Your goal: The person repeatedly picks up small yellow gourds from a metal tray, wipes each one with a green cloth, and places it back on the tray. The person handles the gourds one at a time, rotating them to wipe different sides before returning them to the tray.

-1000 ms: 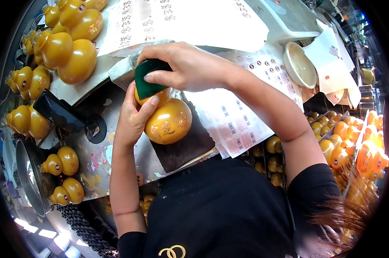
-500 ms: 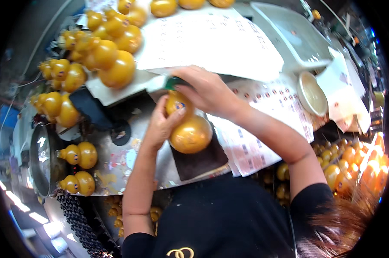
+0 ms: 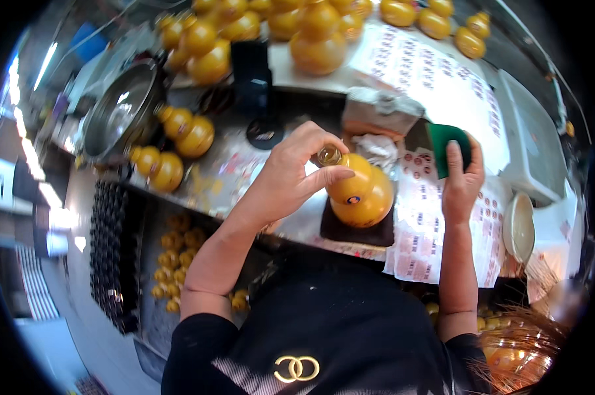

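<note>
Fingers of the left hand (image 3: 285, 176), partly hidden, hold a yellow gourd bottle (image 3: 363, 192) from nine o'clock, its base masking some dark pad (image 3: 350, 233). At three o'clock, the right hand (image 3: 464, 185) pinches a flat green piece (image 3: 443, 145), most fingers behind it.

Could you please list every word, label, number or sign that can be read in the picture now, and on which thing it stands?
No wording can be read clearly enough to quote.
Gourd-shaped bottle: round sticker, too small to read.
Sticker sheets: rows of marks, too small.
White sheet: rows of dark marks, blurred.
Black shirt: gold emblem of two linked curves, no words.
</note>
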A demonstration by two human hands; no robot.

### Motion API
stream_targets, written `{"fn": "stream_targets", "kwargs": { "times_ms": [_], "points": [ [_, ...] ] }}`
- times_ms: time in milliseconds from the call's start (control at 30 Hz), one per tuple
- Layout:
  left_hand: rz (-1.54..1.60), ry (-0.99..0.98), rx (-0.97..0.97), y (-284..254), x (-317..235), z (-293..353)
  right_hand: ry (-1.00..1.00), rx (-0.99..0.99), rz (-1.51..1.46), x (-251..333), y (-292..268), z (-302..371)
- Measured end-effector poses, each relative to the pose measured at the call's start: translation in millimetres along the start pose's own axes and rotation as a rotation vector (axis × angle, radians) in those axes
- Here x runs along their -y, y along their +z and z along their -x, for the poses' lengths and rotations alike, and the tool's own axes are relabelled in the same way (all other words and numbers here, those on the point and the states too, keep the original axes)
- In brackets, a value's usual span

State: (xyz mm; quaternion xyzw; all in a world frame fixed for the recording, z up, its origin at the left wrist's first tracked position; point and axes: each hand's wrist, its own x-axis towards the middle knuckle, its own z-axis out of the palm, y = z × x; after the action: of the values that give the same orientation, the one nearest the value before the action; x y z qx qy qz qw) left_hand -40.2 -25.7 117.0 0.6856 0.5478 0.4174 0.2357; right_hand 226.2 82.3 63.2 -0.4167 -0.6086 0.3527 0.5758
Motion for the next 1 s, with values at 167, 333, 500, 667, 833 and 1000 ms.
{"fn": "stream_targets", "kwargs": {
  "times_ms": [167,333,500,667,833,1000],
  "points": [
    [-0.164,-0.276,-0.527,-53,-19,97,-0.031,0.142,-0.192,0,23,5],
    [-0.167,-0.405,-0.720,-106,-26,214,0.066,0.317,-0.455,13,54,21],
    [-0.471,-0.760,-0.667,-70,38,314,0.037,0.446,-0.395,20,95,43],
    [-0.519,-0.926,-0.632,27,150,385,-0.006,0.480,-0.222,27,113,61],
    [-0.520,-0.937,-0.690,60,263,412,0.086,0.466,-0.101,28,104,73],
    [-0.527,-0.938,-0.605,69,359,401,0.161,0.382,-0.020,25,89,88]
  ]
}}
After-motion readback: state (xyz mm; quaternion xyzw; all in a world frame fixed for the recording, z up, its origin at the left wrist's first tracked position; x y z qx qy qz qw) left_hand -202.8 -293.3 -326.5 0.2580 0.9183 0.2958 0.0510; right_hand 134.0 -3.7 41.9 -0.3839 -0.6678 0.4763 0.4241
